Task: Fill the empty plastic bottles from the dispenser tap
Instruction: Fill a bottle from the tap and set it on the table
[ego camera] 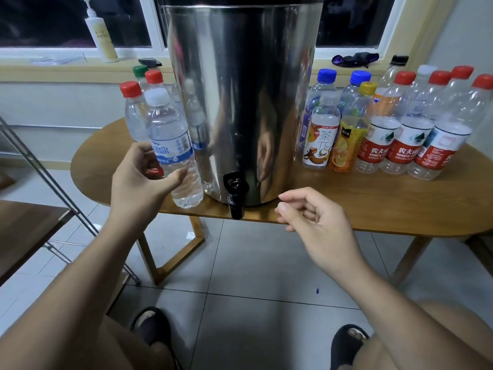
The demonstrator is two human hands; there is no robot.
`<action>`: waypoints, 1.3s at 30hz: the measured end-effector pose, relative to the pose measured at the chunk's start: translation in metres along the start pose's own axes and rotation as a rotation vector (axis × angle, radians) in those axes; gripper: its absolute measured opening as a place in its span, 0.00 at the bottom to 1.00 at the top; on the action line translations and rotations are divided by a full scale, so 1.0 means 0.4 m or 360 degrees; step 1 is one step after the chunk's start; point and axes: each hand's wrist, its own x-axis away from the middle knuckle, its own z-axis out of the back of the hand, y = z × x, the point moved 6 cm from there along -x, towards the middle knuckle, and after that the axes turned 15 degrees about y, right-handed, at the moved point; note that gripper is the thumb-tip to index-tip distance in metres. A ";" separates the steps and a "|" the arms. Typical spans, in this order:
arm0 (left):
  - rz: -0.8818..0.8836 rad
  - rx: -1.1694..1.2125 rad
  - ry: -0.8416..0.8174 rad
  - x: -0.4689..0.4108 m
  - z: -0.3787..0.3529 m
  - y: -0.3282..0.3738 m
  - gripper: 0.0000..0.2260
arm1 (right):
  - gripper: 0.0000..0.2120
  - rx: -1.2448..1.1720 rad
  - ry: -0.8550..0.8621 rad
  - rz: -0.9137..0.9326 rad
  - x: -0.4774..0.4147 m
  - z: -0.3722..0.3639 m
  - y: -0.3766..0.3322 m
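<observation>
A tall steel dispenser [241, 102] stands on the wooden table [373, 206], and its black tap [235, 194] hangs over the front edge. Just left of it, a white-capped bottle with a blue label [173, 145] stands upright near the table edge and looks full of water. My left hand [141, 180] holds it low down, thumb across the front and fingers reaching behind. Hovering in front of the table edge right of the tap, my right hand [312, 214] has loosely curled fingers and holds nothing.
Red- and green-capped bottles [133, 113] stand behind the held one. Several capped bottles [394, 129] crowd the table right of the dispenser. A pump bottle [100, 33] and a phone sit on the windowsill. A metal rack [53, 193] stands at the left, above a tiled floor.
</observation>
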 end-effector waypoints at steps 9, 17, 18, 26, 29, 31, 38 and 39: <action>-0.0021 -0.0315 0.0141 -0.051 -0.001 -0.058 0.26 | 0.05 0.0223 0.0110 -0.0004 -0.063 0.034 -0.005; -0.0226 -0.0540 0.0264 -0.056 -0.012 -0.050 0.28 | 0.09 0.0480 0.0304 0.0118 -0.193 0.096 -0.053; -0.0215 -0.0533 0.0274 -0.056 -0.008 -0.053 0.28 | 0.10 0.0529 0.0329 0.0157 -0.215 0.105 -0.058; -0.0045 -0.0336 0.0110 0.022 -0.003 -0.032 0.21 | 0.17 0.0929 0.0461 0.0449 -0.377 0.130 -0.133; -0.0057 -0.0331 -0.0051 0.060 -0.020 -0.021 0.17 | 0.21 0.1031 0.0467 0.0559 -0.423 0.124 -0.170; -0.0061 -0.0358 -0.0177 0.082 -0.032 -0.017 0.14 | 0.23 0.1113 0.0477 0.0612 -0.448 0.118 -0.184; -0.0068 -0.0383 -0.0441 0.132 -0.059 -0.001 0.11 | 0.34 0.1400 0.0295 0.0534 -0.518 0.073 -0.175; -0.0074 -0.0384 -0.0464 0.137 -0.061 0.002 0.12 | 0.34 0.1420 0.0271 0.0509 -0.525 0.069 -0.167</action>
